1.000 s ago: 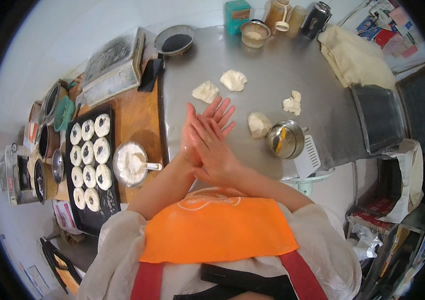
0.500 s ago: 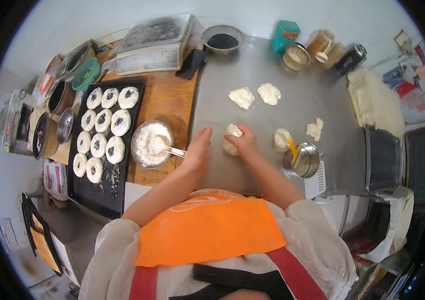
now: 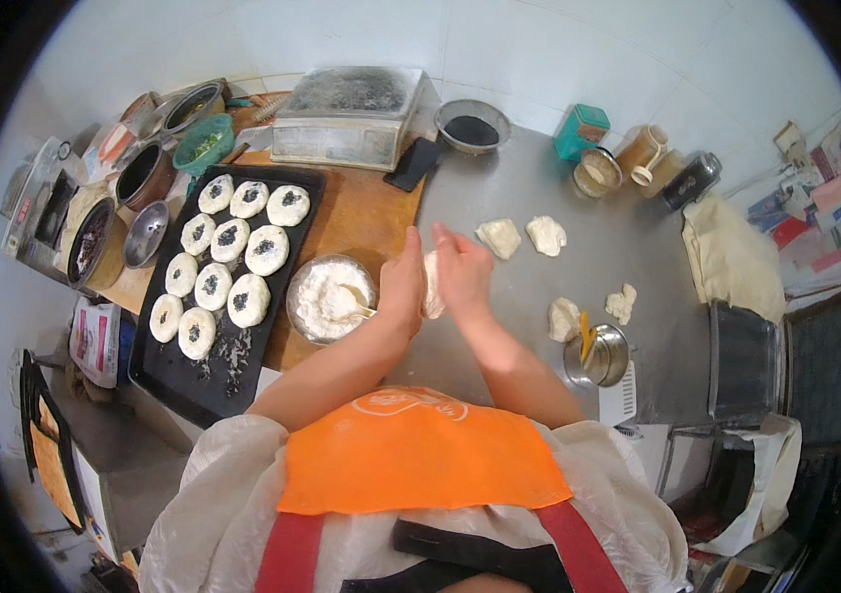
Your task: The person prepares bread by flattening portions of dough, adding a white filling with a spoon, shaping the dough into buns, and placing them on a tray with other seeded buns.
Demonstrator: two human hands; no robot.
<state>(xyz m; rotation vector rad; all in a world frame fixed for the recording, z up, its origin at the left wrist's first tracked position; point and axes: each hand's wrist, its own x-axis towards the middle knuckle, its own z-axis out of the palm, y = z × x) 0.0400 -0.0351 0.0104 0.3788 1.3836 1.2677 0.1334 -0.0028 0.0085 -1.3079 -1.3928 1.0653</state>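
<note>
Dough (image 3: 431, 288) pale, smooth, elongated; between left hand (image 3: 402, 281), right hand (image 3: 464, 273)

An orange apron panel (image 3: 425, 465) spans the front, with a white line print (image 3: 410, 402) along its far edge. Two wide red straps (image 3: 287, 553) run toward the near edge, left and right, with overlapping black bands (image 3: 475, 551) between them. Loose, wrinkled, pale beige sleeves (image 3: 628, 484) leave the forearms (image 3: 341, 381) and hands (image 3: 464, 275) bare.
</note>
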